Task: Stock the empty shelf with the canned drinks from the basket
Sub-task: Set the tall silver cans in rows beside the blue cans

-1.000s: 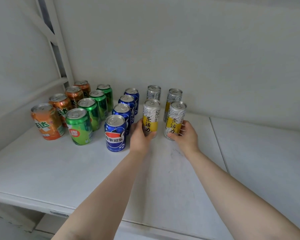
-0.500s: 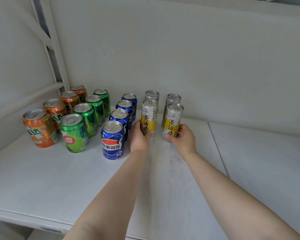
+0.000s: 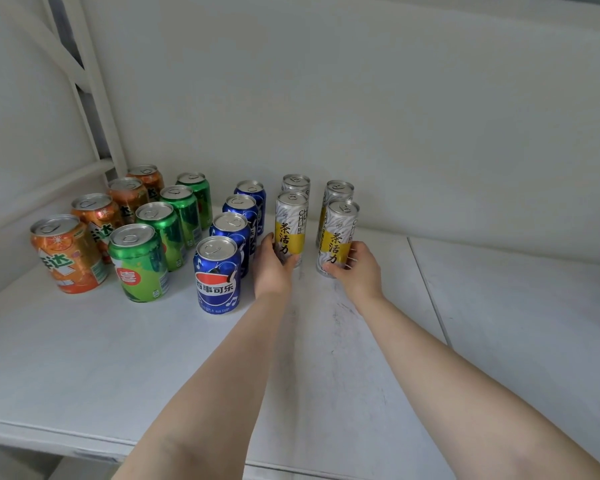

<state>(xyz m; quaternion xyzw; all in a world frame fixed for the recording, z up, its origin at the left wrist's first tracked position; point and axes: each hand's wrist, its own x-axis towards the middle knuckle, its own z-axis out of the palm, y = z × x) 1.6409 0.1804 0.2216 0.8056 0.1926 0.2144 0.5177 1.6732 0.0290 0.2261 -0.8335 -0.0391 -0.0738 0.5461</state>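
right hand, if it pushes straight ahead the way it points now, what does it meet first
The right hand already grips the front slim can; straight on, that can would likely meet the slim can behind it, then the back wall. The gap is unclear.

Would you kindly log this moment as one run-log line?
step: placing tea cans | left hand: grips left front tea can | right hand: grips right front tea can | both upright on shelf

Single head cam, looked forward and down at the shelf (image 3: 84, 358) from its front edge, close range, wide-angle.
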